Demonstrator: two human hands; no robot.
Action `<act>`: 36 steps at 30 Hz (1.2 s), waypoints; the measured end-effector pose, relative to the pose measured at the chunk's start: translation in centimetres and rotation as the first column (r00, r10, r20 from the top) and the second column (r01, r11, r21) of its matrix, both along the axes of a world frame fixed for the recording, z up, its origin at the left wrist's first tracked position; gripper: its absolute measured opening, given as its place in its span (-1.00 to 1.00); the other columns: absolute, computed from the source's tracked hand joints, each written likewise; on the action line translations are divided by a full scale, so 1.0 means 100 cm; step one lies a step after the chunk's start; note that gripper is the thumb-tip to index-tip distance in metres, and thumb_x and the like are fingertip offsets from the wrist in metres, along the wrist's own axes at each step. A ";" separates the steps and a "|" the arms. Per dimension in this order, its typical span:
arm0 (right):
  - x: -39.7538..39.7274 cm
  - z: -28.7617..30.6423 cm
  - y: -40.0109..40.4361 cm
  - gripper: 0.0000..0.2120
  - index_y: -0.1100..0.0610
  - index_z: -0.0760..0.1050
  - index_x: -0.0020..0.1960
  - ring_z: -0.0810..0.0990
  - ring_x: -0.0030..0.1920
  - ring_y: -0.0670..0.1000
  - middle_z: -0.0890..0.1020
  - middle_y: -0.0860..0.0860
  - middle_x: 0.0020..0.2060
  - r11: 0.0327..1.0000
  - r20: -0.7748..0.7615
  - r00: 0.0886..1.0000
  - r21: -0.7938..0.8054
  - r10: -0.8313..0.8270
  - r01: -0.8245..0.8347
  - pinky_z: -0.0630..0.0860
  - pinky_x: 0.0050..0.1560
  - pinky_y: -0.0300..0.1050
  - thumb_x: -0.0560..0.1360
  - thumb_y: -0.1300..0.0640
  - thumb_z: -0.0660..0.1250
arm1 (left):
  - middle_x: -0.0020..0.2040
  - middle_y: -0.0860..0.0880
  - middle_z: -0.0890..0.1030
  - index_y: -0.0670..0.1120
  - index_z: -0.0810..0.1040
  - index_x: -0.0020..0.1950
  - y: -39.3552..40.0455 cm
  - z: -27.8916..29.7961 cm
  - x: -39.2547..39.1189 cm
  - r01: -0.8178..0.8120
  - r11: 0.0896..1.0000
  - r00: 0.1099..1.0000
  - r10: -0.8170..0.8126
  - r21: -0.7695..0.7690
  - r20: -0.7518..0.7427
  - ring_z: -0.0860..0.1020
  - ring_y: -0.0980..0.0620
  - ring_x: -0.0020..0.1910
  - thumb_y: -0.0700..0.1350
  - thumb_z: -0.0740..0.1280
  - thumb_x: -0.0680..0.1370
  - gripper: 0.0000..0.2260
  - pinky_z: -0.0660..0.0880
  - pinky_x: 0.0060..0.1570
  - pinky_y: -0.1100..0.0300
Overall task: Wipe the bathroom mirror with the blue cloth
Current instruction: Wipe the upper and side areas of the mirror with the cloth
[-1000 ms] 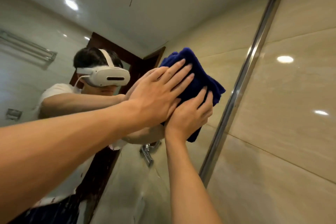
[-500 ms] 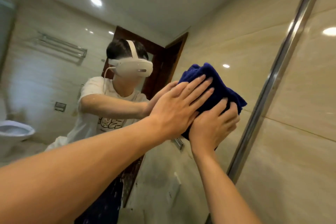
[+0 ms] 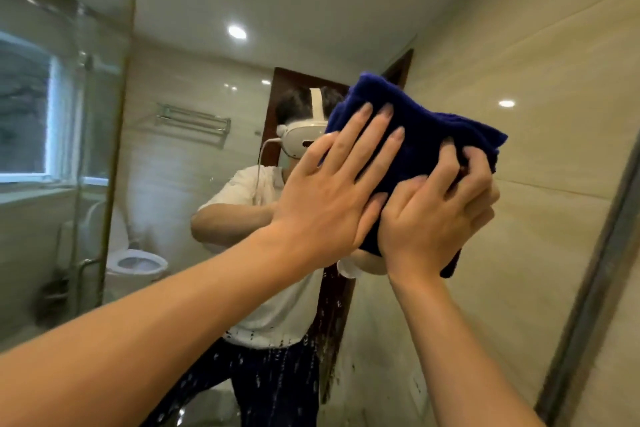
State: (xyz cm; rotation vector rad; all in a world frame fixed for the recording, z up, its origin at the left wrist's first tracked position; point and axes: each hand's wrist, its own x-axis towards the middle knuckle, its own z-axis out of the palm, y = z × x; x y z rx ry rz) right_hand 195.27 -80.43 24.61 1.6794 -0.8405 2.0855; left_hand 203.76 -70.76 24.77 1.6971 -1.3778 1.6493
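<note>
Head view: blue cloth (image 3: pixel 426 146) bunched on mirror (image 3: pixel 194 204), upper right of centre; left hand (image 3: pixel 332 198) presses it with straight fingers; right hand (image 3: pixel 440 215) curls round its edge; keep pressure flat, overlap passes.

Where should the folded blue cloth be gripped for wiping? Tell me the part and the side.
Grip the folded dark blue terry cloth at its bunched lower right edge, coming from below, as the right hand does with curled fingers. The folds gather thick there, giving something to pinch. The left hand lies flat on the cloth's broad face, pressing it against the mirror.
</note>
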 end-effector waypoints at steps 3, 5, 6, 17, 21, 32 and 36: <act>0.001 -0.001 0.001 -0.61 0.23 0.39 0.35 0.42 0.21 0.27 0.37 0.21 0.30 0.999 -0.021 0.999 0.012 -0.037 0.037 0.38 0.11 0.15 0.54 0.19 0.15 | 0.62 -0.17 -0.08 -0.13 -0.08 0.62 0.002 0.001 0.001 -0.032 0.999 0.999 0.031 0.037 0.023 -0.11 -0.12 0.60 0.11 -0.06 0.67 -0.42 -0.01 0.53 -0.01; 0.006 0.012 0.006 -0.62 0.23 0.39 0.34 0.40 0.21 0.26 0.35 0.20 0.29 0.999 -0.023 0.999 0.014 -0.048 0.048 0.39 0.10 0.16 0.54 0.20 0.14 | 0.62 -0.17 -0.07 -0.13 -0.07 0.62 0.007 0.014 0.006 -0.058 0.998 0.998 0.057 0.029 0.042 -0.10 -0.12 0.60 0.12 -0.06 0.67 -0.42 0.01 0.52 -0.01; 0.011 0.025 0.012 -0.63 0.23 0.40 0.33 0.39 0.21 0.25 0.39 0.21 0.28 0.999 -0.024 0.999 0.004 -0.041 0.041 0.40 0.09 0.16 0.53 0.20 0.15 | 0.62 -0.18 -0.06 -0.14 -0.06 0.62 0.013 0.024 0.011 -0.067 0.998 0.997 0.067 0.005 0.040 -0.09 -0.13 0.60 0.12 -0.06 0.67 -0.42 0.03 0.51 -0.01; 0.083 0.028 0.081 -0.60 0.14 0.46 0.34 0.39 0.23 0.14 0.49 0.17 0.29 0.986 -0.097 0.990 -0.116 0.106 -0.117 0.37 0.11 0.04 0.51 0.18 0.21 | 0.61 -0.21 -0.01 -0.18 -0.01 0.61 0.075 0.002 0.075 -0.176 0.969 0.979 0.154 -0.175 -0.133 -0.05 -0.15 0.60 0.08 0.01 0.65 -0.40 0.06 0.48 0.00; 0.091 -0.006 0.093 -0.62 0.17 0.46 0.33 0.39 0.22 0.16 0.49 0.19 0.28 0.985 -0.136 0.981 -0.077 0.141 -0.152 0.36 0.13 0.03 0.51 0.20 0.26 | 0.61 -0.21 0.02 -0.16 0.01 0.61 0.090 -0.026 0.085 -0.209 0.970 0.975 0.196 -0.122 -0.106 -0.01 -0.14 0.60 0.09 0.03 0.64 -0.40 0.07 0.47 0.01; 0.118 0.085 0.124 -0.65 0.19 0.44 0.29 0.40 0.15 0.18 0.50 0.21 0.22 0.989 -0.100 0.992 -0.118 0.077 -0.088 0.42 0.05 0.03 0.53 0.14 0.19 | 0.60 -0.25 0.04 -0.21 0.07 0.60 0.124 0.072 0.099 -0.161 0.980 0.979 0.143 -0.117 -0.145 -0.01 -0.19 0.59 0.00 0.02 0.59 -0.40 0.11 0.49 -0.03; 0.149 0.071 0.153 -0.64 0.18 0.44 0.31 0.40 0.17 0.18 0.49 0.21 0.24 0.984 -0.087 0.991 -0.135 0.101 -0.112 0.41 0.08 0.03 0.53 0.14 0.22 | 0.61 -0.24 -0.02 -0.21 0.01 0.61 0.147 0.054 0.132 -0.184 0.971 0.973 0.158 -0.150 -0.171 -0.07 -0.17 0.60 -0.02 0.03 0.60 -0.39 0.06 0.54 -0.04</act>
